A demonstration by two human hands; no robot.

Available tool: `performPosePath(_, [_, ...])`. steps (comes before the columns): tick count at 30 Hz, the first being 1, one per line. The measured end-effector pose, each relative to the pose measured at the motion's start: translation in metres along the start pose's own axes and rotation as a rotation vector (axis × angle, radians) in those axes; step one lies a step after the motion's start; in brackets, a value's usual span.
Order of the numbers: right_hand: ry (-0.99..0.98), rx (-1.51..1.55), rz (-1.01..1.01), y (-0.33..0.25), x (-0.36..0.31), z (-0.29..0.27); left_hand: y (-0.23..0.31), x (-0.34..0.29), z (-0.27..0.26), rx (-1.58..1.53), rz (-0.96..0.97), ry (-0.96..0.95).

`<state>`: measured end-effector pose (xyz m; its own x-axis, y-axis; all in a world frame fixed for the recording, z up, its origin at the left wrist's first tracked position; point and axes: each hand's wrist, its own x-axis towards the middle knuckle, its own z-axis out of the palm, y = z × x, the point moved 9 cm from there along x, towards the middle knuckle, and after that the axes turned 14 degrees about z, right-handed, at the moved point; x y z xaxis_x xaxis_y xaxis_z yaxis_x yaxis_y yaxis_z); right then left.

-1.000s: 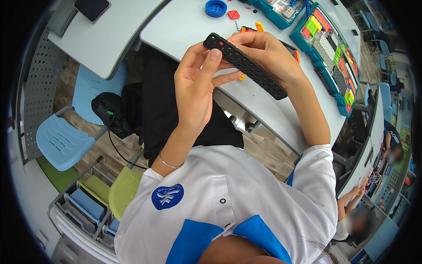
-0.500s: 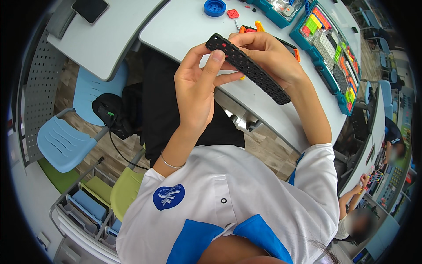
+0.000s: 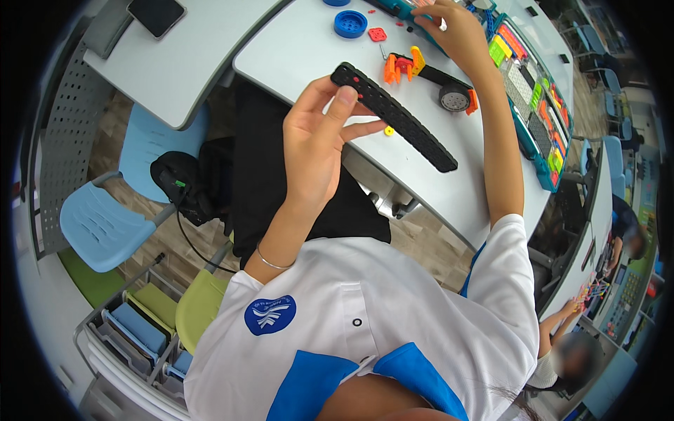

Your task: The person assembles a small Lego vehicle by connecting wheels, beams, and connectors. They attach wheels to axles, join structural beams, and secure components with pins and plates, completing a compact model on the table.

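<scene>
- The beam [image 3: 401, 121] is pinched, aslant, by the raised left hand [image 3: 313, 144] near the table [image 3: 281, 56].
- The right hand [image 3: 456, 34] is extended forward at the case [image 3: 401, 9]; its grip cannot be told.

Classroom or workshop: white table [image 3: 281, 62], blue chairs [image 3: 105, 228], teal case [image 3: 545, 177] of building parts [image 3: 520, 83].

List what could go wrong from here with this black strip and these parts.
The left hand pinches the black strip near one end, so it might tip or slip. The right hand is stretched across the table, so its forearm might bump the wheel. The loose red square could get brushed aside.
</scene>
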<state>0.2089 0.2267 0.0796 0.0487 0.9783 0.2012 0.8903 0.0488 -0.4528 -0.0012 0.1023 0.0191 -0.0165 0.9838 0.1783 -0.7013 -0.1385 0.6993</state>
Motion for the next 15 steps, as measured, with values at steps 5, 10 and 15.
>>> performPosePath(5, [0.128,-0.222,-0.345,-0.021,-0.002,0.006,0.002,-0.001,0.001,0.004,-0.004,0.003])
performPosePath(10, [0.061,-0.221,-0.338,-0.010,0.002,0.024,-0.002,-0.001,-0.002,0.039,0.007,-0.009])
performPosePath(15, [0.041,-0.108,-0.421,-0.019,-0.003,0.017,-0.003,-0.002,0.003,0.069,-0.009,-0.022])
